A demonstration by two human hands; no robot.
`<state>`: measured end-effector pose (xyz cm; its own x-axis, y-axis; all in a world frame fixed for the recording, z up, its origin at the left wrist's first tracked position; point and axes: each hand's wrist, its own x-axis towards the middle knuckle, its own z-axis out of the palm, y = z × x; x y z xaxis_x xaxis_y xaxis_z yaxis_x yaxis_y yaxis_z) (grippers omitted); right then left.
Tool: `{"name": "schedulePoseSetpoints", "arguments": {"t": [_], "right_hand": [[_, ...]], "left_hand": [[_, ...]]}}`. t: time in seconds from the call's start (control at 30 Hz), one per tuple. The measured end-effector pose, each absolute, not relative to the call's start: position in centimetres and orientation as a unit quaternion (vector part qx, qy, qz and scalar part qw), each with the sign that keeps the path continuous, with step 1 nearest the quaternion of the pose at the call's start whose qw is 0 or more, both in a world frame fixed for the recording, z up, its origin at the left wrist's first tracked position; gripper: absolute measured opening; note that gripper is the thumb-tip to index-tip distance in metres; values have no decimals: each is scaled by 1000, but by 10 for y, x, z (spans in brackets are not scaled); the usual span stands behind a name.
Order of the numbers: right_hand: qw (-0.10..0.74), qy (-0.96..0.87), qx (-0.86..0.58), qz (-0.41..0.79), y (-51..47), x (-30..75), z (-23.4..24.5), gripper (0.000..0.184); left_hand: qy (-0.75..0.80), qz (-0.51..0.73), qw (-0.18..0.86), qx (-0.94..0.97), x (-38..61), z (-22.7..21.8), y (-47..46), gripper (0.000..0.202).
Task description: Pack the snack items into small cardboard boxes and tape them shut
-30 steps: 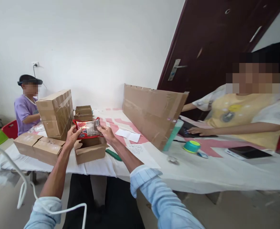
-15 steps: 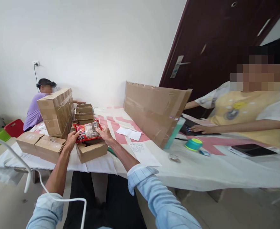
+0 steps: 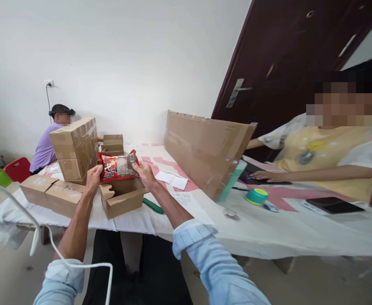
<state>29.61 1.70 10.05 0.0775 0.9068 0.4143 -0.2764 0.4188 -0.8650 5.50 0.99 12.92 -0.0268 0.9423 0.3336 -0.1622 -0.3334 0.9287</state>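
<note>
Between my two hands hangs a red food packet (image 3: 117,166) with white lettering and a clear window showing brown contents. My left hand (image 3: 93,177) pinches its left edge, and my right hand (image 3: 144,173) grips its right end. Just below the packet stands an open cardboard box (image 3: 124,205) with its flaps up; the part of its inside that shows is dark. Left of it lie closed, taped cardboard boxes (image 3: 54,192). A green-handled tool (image 3: 153,206) rests on the cloth to the right of the open box, partly behind my right forearm.
Taped cartons (image 3: 74,148) are stacked at the back left, beside more open boxes (image 3: 112,144). A large cardboard panel (image 3: 205,152) stands across the table. Papers (image 3: 173,180), a teal tape roll (image 3: 257,196) and a tablet (image 3: 334,205) lie rightward. Two people sit at the table.
The packet has risen slightly and straightened, showing more of its front. My right hand has shifted a little right, and more of the open box and green handle shows.
</note>
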Motion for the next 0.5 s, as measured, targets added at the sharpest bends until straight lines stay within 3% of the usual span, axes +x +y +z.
{"name": "schedulePoseSetpoints", "arguments": {"t": [0.5], "right_hand": [[676, -525, -248, 455, -7, 307, 150, 65]], "left_hand": [[308, 657, 425, 541, 61, 173, 4, 47]]}}
